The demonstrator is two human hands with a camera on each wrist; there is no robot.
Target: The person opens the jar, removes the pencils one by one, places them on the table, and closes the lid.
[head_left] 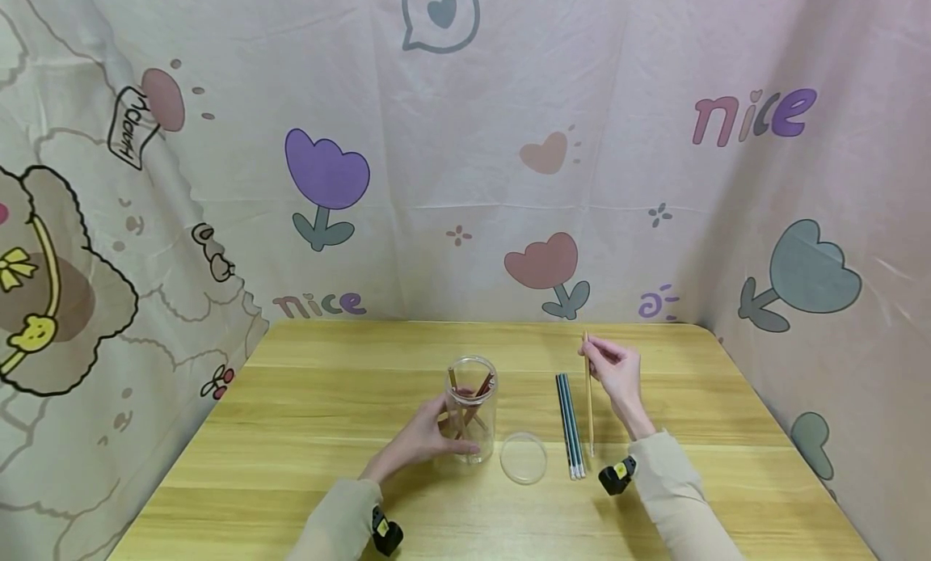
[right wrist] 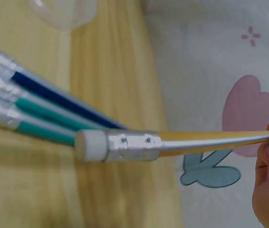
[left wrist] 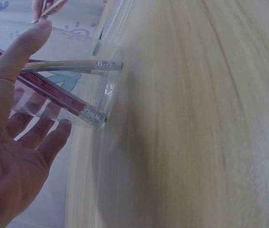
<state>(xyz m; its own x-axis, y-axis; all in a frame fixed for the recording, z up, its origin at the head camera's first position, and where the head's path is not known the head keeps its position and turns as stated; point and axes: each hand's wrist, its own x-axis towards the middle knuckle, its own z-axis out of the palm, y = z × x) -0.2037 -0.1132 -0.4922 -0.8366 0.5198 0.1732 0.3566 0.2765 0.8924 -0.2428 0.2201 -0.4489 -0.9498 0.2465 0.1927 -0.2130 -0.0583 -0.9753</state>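
Note:
My left hand (head_left: 422, 433) grips a clear jar (head_left: 486, 433) standing on the table, thumb on the near side and fingers around the back. Inside the jar lean several pencils; the left wrist view shows red pencils (left wrist: 53, 91) and a yellow one (left wrist: 72, 64), eraser ends at the bottom. To the right, my right hand (head_left: 620, 377) pinches a yellow pencil (right wrist: 210, 140) near its far tip, its white eraser pointing back toward me. Just left of that pencil, three blue and green pencils (head_left: 570, 423) lie side by side on the table.
A round clear lid (head_left: 524, 457) lies flat on the wooden table (head_left: 291, 448) between the jar and the pencils. Patterned curtains (head_left: 451, 141) hang behind the table and along both sides. A small black camera sits on each wrist.

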